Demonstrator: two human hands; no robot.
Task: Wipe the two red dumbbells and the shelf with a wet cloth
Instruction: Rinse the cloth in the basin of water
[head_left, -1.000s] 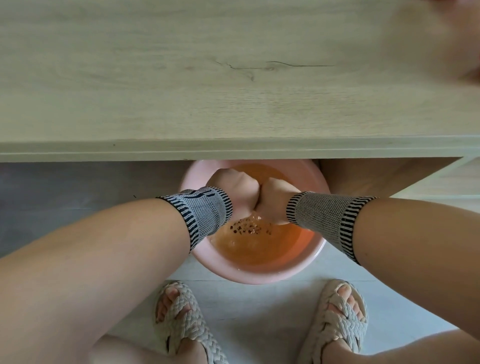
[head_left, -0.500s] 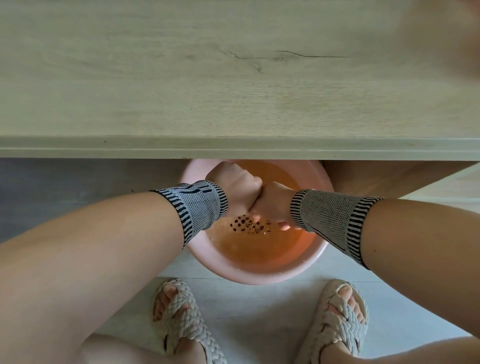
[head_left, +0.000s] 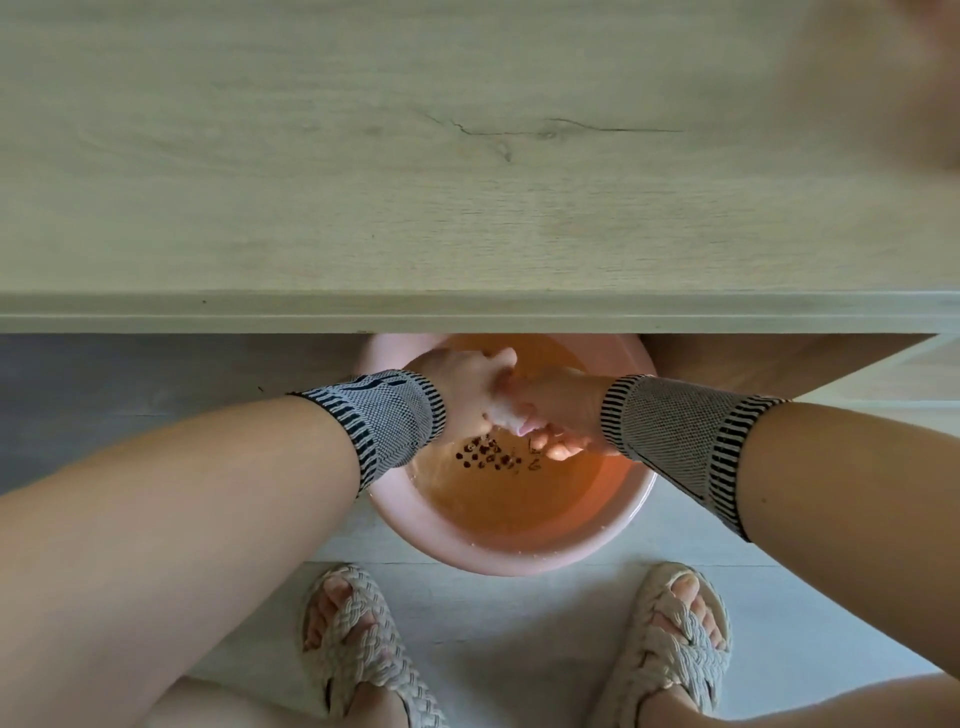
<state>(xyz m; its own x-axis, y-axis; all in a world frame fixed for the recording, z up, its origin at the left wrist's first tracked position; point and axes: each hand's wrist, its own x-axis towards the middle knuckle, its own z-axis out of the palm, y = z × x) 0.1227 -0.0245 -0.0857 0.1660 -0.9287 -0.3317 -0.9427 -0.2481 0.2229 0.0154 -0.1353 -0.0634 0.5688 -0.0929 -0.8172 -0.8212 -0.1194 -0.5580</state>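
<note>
Both of my hands meet over a pink basin (head_left: 452, 545) of water on the floor, half under the shelf edge. My left hand (head_left: 457, 389) and my right hand (head_left: 563, 402) press together, fingers curled round a small pale wet cloth (head_left: 519, 425) that is mostly hidden between them. My right fingertips dip toward the water. The light wooden shelf top (head_left: 363, 156) fills the upper half of the view. A blurred reddish shape (head_left: 914, 78) lies at its far right corner; I cannot tell what it is. No dumbbell is plainly visible.
The shelf's front edge (head_left: 467, 312) overhangs the back of the basin. A dark dotted pattern (head_left: 488, 457) shows through the water on the basin's bottom. My feet in woven sandals (head_left: 358, 644) stand on the pale floor just in front of the basin.
My hands stay pressed together over the basin and have twisted slightly. My right fingers now show below my left fist near the water.
</note>
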